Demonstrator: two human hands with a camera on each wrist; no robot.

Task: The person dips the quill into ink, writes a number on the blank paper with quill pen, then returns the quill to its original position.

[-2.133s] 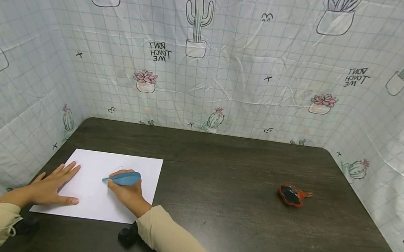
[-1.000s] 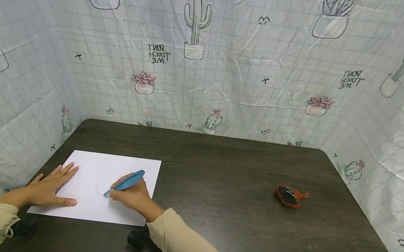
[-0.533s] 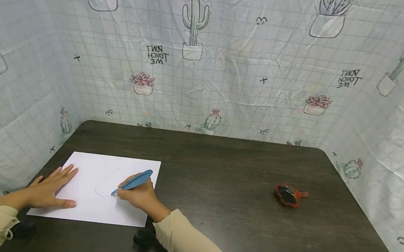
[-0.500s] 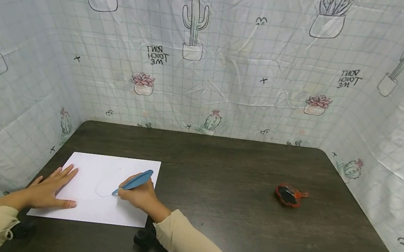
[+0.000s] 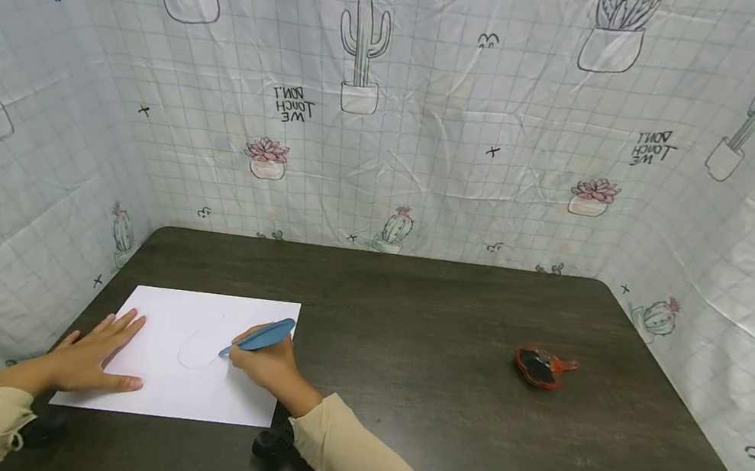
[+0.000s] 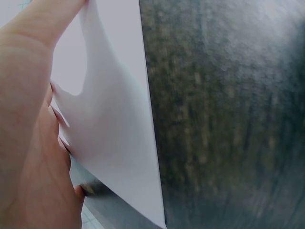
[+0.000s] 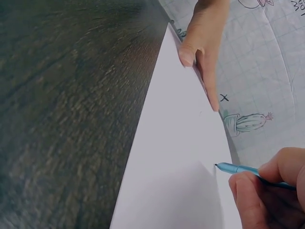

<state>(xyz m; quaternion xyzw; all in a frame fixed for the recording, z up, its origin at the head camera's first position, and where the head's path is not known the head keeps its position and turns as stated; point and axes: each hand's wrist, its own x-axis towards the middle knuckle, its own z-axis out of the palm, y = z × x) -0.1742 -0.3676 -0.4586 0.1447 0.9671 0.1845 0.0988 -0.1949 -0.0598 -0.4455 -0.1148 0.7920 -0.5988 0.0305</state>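
Note:
A white sheet of paper [image 5: 154, 388] lies on the left part of the dark table. My left hand [image 5: 91, 359] rests spread on its left edge, thumb and fingers apart. In my right hand [image 5: 267, 362] I pinch a blue pen [image 5: 268, 334] whose upper end is broad, like a feather or leaf. The right wrist view shows the tip of the pen [image 7: 228, 168] at the paper's surface. A thin curved line [image 5: 180, 349] is on the sheet, running down and round toward the pen tip. In the left wrist view my left hand [image 6: 28, 119] lies over the paper [image 6: 114, 124].
Right of centre on the dark wooden table [image 5: 395, 329] lies a small orange and black object [image 5: 539, 366] with a short handle-like end; its kind is unclear. A pale cloth [image 5: 429, 141] with cactus drawings hangs behind and at both sides.
My right hand with the pen has moved down, then right and slightly up across the sheet. The curved line has grown into a rounded, open shape. My left hand stays in place.

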